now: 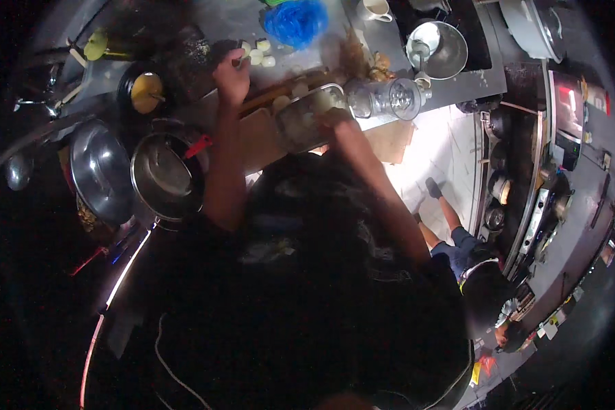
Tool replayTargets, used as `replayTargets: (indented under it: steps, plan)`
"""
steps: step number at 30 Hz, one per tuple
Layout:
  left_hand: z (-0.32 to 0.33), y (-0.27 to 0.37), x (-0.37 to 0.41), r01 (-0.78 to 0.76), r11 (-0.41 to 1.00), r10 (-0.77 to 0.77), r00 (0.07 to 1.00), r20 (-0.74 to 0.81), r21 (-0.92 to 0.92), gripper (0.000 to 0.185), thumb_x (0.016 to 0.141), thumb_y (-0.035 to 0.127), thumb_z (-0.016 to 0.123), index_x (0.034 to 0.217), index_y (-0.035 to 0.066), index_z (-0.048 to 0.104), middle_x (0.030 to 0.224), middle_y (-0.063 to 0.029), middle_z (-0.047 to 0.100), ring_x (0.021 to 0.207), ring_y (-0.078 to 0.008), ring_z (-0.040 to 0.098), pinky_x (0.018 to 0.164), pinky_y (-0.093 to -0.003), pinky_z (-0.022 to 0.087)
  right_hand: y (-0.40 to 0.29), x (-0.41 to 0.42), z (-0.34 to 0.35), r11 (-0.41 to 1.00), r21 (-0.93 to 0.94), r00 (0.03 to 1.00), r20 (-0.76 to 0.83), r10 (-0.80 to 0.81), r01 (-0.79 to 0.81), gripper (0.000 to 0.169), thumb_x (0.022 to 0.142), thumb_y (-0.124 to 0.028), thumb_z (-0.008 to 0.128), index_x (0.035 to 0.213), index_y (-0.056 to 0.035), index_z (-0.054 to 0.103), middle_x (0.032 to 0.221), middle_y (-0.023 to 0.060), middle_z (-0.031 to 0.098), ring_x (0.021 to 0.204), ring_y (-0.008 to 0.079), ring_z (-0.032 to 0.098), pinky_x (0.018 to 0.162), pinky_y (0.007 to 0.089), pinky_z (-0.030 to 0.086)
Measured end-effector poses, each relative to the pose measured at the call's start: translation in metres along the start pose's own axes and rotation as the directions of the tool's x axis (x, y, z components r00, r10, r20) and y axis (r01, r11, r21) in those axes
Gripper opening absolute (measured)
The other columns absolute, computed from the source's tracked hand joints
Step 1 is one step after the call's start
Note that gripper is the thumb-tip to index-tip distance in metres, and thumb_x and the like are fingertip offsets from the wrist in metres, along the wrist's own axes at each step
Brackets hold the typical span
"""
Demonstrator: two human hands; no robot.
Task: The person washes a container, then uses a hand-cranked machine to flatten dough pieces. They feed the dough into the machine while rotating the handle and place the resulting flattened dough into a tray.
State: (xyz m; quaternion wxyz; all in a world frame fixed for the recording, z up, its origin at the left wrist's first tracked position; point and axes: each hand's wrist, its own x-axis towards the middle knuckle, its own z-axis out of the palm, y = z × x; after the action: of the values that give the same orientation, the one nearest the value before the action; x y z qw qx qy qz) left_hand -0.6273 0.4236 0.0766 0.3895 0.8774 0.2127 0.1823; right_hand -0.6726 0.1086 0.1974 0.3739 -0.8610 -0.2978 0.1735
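Observation:
My left hand [231, 72] is raised over the grey counter [225, 20], its fingers curled. Whether anything sits between them is too dark and blurred to make out. Just beside its fingertips lie several pale, rounded cut pieces of food [259, 54]. My right hand [337, 120] reaches over a rectangular metal tray [293, 134] at the counter's front edge, close to my body. Pale contents show dimly in the tray. Motion blur hides the right fingers and anything they may grip.
Right of the tray, a clear jar [394, 98] lies near a steel pot [451, 51] and a mug [375, 9]. A blue plastic bag [295, 23] lies behind. Leftward are a steel bowl [101, 174] and a deep pan [159, 177]. Another person [484, 269] stands at right.

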Motion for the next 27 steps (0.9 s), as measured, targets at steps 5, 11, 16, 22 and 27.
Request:
replayTargets:
  steps: [5,11,16,22,27]
  plan:
    - [-0.001,-0.018,-0.002,0.045,0.996,-0.05,0.996,-0.071,-0.077,0.025,0.086,0.012,0.075,0.111,0.009,0.074,0.101,-0.0153,0.076,0.091,-0.0301,0.073,0.082,-0.0397,0.056,0.043,0.007,0.076,0.924,-0.257,0.939,0.267,-0.215,0.285,0.037,0.091,-0.007,0.056,0.127,-0.0012,0.064,0.132,0.0205,0.06,0.124,0.0364,0.056,0.103,0.0482,0.047]
    - [-0.001,-0.019,-0.001,0.002,0.984,-0.019,0.995,0.1,0.176,0.022,0.087,0.01,0.075,0.109,0.008,0.075,0.097,-0.0161,0.076,0.091,-0.0295,0.074,0.08,-0.0393,0.058,0.03,0.012,0.083,0.863,-0.377,0.918,0.335,-0.212,0.336,0.031,0.088,-0.006,0.059,0.118,-0.0063,0.068,0.123,0.0121,0.063,0.119,0.032,0.059,0.1,0.0452,0.049]
    - [0.014,0.005,-0.005,-0.067,0.843,-0.113,0.948,0.297,0.534,0.034,0.087,0.019,0.076,0.12,0.014,0.072,0.102,-0.0152,0.075,0.096,-0.0349,0.072,0.086,-0.0476,0.056,0.032,-0.007,0.048,0.975,-0.113,0.974,0.142,-0.176,0.192,0.03,0.09,-0.02,0.067,0.119,-0.0135,0.071,0.13,0.0121,0.063,0.12,0.0323,0.058,0.102,0.0434,0.048]
    - [0.022,0.008,-0.006,-0.217,0.637,0.059,0.971,0.233,0.74,0.051,0.089,0.035,0.073,0.137,0.019,0.061,0.135,-0.0134,0.063,0.121,-0.0344,0.062,0.104,-0.0478,0.047,0.002,-0.046,-0.031,0.991,0.131,0.999,-0.004,0.032,-0.032,0.021,0.09,-0.013,0.069,0.11,-0.0077,0.074,0.106,0.0164,0.07,0.104,0.0375,0.066,0.09,0.0456,0.053]
    - [0.031,-0.023,0.007,-0.114,0.737,-0.158,0.929,0.334,0.666,0.045,0.096,0.033,0.065,0.133,0.009,0.062,0.134,-0.019,0.062,0.121,-0.0382,0.061,0.103,-0.0509,0.047,0.04,-0.073,-0.054,0.992,0.129,0.995,-0.094,0.022,-0.01,0.014,0.09,-0.008,0.07,0.103,-0.0053,0.073,0.101,0.0178,0.071,0.095,0.0367,0.068,0.085,0.0442,0.054]
